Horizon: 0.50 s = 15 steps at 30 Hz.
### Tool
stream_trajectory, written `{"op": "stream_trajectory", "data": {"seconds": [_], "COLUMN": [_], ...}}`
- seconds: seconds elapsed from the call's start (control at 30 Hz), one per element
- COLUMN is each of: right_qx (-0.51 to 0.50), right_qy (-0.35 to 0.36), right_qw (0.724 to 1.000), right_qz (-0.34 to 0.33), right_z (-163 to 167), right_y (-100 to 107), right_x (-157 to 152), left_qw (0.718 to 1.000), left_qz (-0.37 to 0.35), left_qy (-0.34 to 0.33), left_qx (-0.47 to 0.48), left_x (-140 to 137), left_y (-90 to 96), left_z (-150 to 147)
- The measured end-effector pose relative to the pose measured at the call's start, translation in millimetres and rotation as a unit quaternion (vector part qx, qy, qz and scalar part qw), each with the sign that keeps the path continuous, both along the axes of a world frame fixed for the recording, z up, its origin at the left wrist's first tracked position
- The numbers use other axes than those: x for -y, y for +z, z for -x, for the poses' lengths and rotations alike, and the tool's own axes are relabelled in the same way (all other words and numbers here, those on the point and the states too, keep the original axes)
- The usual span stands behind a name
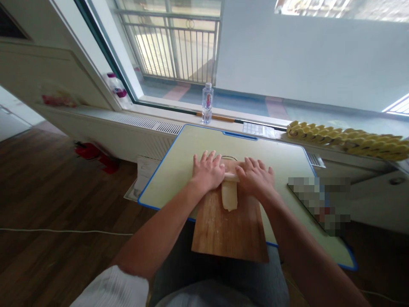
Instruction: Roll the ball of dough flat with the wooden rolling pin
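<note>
A pale rolling pin point(230, 176) lies crosswise near the far end of a wooden cutting board point(231, 236). From under the pin a flat strip of dough point(229, 197) stretches toward me. My left hand point(208, 171) rests on the pin's left end, palm down, fingers spread and pointing away. On the right end lies my right hand point(256, 178), also flat with its fingers extended. Both palms hide the pin's ends. The board's near end reaches past the table edge over my lap.
The light table point(179, 168) has a blue rim. A water bottle point(207, 104) stands behind it by the window, with a white keypad-like item point(258, 129) and yellow bumpy objects point(345, 138) to its right. A fire extinguisher point(96, 155) is at left; a cable point(64, 231) crosses the floor.
</note>
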State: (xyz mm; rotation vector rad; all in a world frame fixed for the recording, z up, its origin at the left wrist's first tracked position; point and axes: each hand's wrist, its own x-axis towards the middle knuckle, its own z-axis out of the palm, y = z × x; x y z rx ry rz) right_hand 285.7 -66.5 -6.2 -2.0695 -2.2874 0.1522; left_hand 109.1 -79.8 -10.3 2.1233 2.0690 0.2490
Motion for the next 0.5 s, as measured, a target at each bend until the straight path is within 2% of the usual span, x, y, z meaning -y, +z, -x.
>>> {"op": "stream_trajectory", "data": {"seconds": [0.07,0.13,0.2,0.23,0.3,0.37,0.5], "right_qx": [0.005,-0.002,-0.006,-0.007,-0.006,-0.005,-0.023], "right_qy": [0.027,0.039,0.052,0.056,0.054,0.04,0.011], "right_qw": [0.999,0.998,0.995,0.994,0.993,0.995,1.0], "right_qz": [-0.029,-0.05,-0.087,-0.098,-0.104,-0.087,-0.015], "right_z": [-8.8,-17.9,-23.4,-24.0,-20.6,-13.4,-0.3], "right_y": [-6.5,-14.4,-20.9,-22.7,-23.1,-19.0,-4.8], "right_x": [39.1,74.8,94.9,96.3,81.0,47.7,-20.6], "left_qw": [0.998,0.997,0.996,0.996,0.996,0.996,1.0], "left_qz": [-0.055,-0.071,-0.079,-0.081,-0.083,-0.083,0.005], "left_qy": [-0.016,-0.032,-0.04,-0.042,-0.037,-0.026,-0.011], "left_qx": [-0.002,0.002,0.005,0.004,-0.002,-0.011,-0.009], "left_x": [42.7,81.6,102.9,104.2,87.3,50.9,-27.0], "left_y": [-3.8,-7.0,-9.2,-9.7,-9.3,-6.7,3.4], "left_z": [-2.1,-3.8,-4.7,-4.8,-5.0,-5.0,-3.5]}}
